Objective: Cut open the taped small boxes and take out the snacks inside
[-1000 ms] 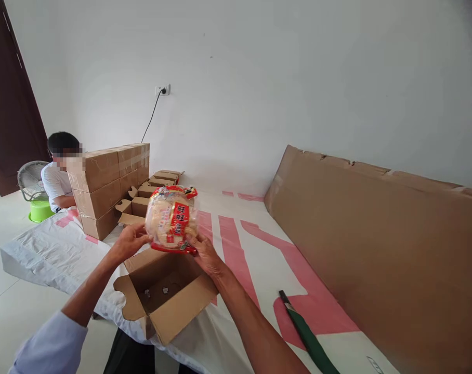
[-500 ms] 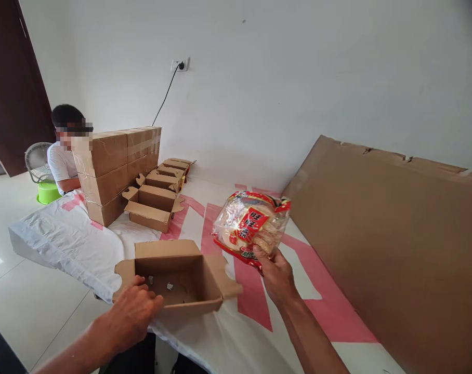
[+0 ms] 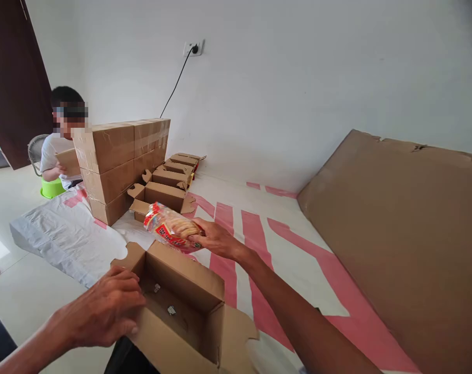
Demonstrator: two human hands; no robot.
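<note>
Swung leftward since a moment ago, the rice cracker packet point(image 3: 169, 227), clasped in the right hand point(image 3: 216, 240), hovers at centre frame above the open cardboard box point(image 3: 181, 306); the left hand point(image 3: 103, 310) rests on its near wall, apparently gripping.

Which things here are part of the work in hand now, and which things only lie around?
In use:
- right hand holding snack bag
- left hand on open box

Lying about:
- stacked boxes
- cardboard sheet
- wall cable

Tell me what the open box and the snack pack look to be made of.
Box: brown corrugated cardboard, matte, judging by its stiff folded flaps and raw cut edges. Snack pack: thin glossy plastic film, it seems, clear in part so pale round crackers show through, with red print; it shines and crinkles where the right hand grips it.
</note>
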